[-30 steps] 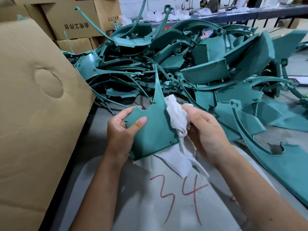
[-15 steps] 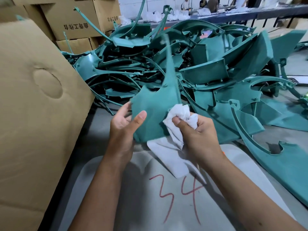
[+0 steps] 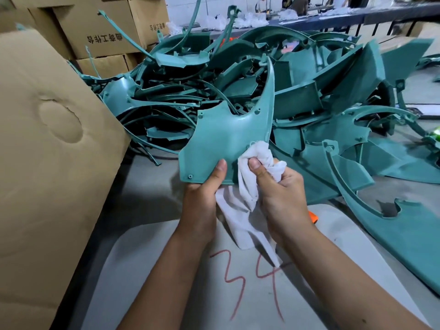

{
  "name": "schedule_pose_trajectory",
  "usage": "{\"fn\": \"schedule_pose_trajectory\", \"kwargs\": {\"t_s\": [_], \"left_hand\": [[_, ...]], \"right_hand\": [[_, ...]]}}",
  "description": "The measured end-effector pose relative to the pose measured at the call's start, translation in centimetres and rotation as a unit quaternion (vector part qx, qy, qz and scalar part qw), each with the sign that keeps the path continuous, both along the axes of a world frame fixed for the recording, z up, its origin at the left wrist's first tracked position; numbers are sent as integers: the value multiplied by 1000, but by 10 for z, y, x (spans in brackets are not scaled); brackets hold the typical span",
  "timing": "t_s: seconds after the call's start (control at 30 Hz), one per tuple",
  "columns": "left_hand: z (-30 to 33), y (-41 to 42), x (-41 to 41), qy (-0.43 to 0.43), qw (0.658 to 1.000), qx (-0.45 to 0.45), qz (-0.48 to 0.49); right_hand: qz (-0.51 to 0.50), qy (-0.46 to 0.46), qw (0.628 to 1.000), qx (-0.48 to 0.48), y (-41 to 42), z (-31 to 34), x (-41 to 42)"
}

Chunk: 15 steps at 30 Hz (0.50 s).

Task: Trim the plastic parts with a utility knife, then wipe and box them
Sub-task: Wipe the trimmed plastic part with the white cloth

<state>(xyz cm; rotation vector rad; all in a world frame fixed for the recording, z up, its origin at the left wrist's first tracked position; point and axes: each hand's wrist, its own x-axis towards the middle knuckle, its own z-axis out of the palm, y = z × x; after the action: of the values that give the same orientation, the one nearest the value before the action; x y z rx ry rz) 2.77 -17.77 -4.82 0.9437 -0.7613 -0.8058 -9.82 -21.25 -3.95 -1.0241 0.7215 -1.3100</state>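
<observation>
A teal plastic part (image 3: 223,136) with a long curved horn stands upright above the table. My left hand (image 3: 202,194) grips its lower edge, thumb on the front face. My right hand (image 3: 278,189) clutches a bunched white cloth (image 3: 252,177) and presses it against the part's lower right corner. The cloth's loose end hangs down between my wrists. A small orange object (image 3: 313,217) peeks out behind my right wrist; I cannot tell whether it is the knife.
A big heap of teal plastic parts (image 3: 297,86) fills the table behind and to the right. A large cardboard flap (image 3: 47,151) rises at the left, with stacked cartons (image 3: 102,32) beyond. A grey pad (image 3: 238,294) marked 34 in red lies under my arms.
The part has been raised and turned more upright. My left hand shifted from its side to its lower edge, and my right hand slid the cloth onto its lower right corner.
</observation>
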Motion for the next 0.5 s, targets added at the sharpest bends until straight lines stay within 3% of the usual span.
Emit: {"fn": "schedule_pose_trajectory", "kwargs": {"t_s": [0.17, 0.3, 0.5], "left_hand": [[18, 1, 8, -84, 995, -8, -50], [14, 8, 12, -129, 988, 28, -84], [15, 15, 37, -141, 982, 53, -111]], "right_hand": [[-20, -12, 1000, 12, -1, 11, -8], [-25, -87, 994, 57, -11, 19, -19], [36, -104, 993, 44, -12, 18, -21]]}}
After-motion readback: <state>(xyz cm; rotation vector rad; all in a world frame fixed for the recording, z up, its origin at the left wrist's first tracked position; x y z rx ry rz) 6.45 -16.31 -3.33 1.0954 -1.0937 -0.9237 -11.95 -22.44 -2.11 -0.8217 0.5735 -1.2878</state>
